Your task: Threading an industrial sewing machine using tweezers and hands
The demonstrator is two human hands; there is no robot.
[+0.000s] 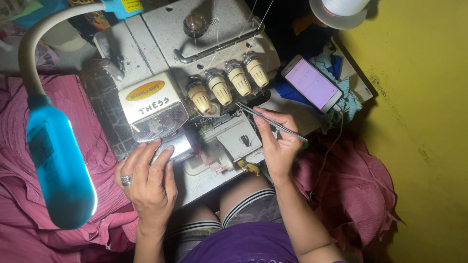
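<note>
On the table, one grey overlock sewing machine (pixel 195 87), seen from above, with four cream tension knobs (pixel 228 84) in a slanting row and one round dial (pixel 194 23) on top. At its front, left hand (pixel 146 182) laid flat, fingers spread and loose over the shiny metal cover (pixel 179 146), gripping nothing; one ring (pixel 126 180) on a finger. To the right, right hand (pixel 278 146) pinched shut around one pair of slim metal tweezers (pixel 265 119), tips pointing up-left toward the lowest knob, other end sticking out past the hand to the right. Beside the machine's right edge, one smartphone (pixel 312 83) with a lit pale-pink screen, lying on blue and teal cloth scraps (pixel 346 100). Far left, one blue gooseneck lamp (pixel 58 165), lit along its edge, on a white bent neck. Top right, one white thread cone (pixel 341 9), partly cut off. Pink-red fabric (pixel 29 146) heaped on both sides of the machine. Right of everything, yellow wall (pixel 424 122). Thin threads (pixel 256 19) running down to the knobs; number too fine to count.
</note>
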